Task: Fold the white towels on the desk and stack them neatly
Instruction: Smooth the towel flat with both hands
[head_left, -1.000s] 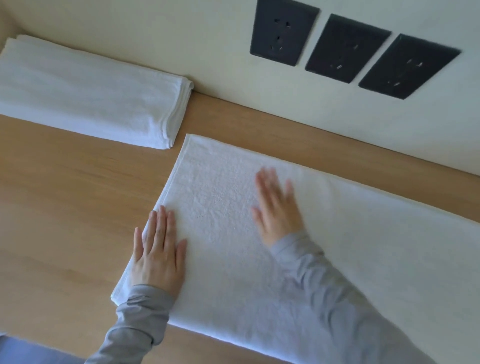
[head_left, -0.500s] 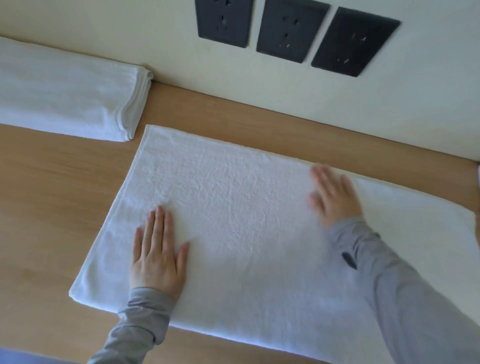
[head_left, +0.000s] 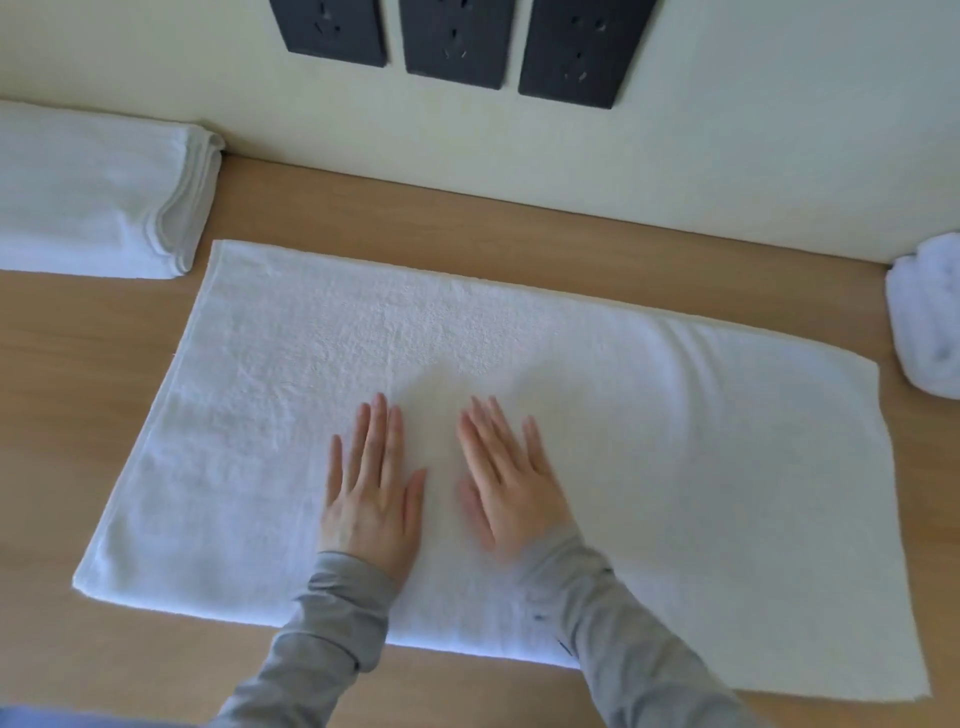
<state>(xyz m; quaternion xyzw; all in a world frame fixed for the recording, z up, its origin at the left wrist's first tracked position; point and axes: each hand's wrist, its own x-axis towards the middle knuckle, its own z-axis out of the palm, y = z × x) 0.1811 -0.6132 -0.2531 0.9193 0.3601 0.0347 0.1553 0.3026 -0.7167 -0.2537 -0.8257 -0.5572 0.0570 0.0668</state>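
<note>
Left hand (head_left: 371, 493) flat on towel (head_left: 675, 467), right hand (head_left: 511, 488) flat, blurred, folded stack (head_left: 93, 192) cropped at left

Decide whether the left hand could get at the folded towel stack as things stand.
Probably yes: the left hand lies flat on the spread towel, holding nothing, with only bare desk before the folded stack.

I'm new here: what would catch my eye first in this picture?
A big white towel lies spread across the middle of the wooden desk, with the left hand and right hand pressed flat on it side by side. Folded towels sit at the far left, a crumpled white bundle at the right edge, and three dark sockets on the wall above.
</note>
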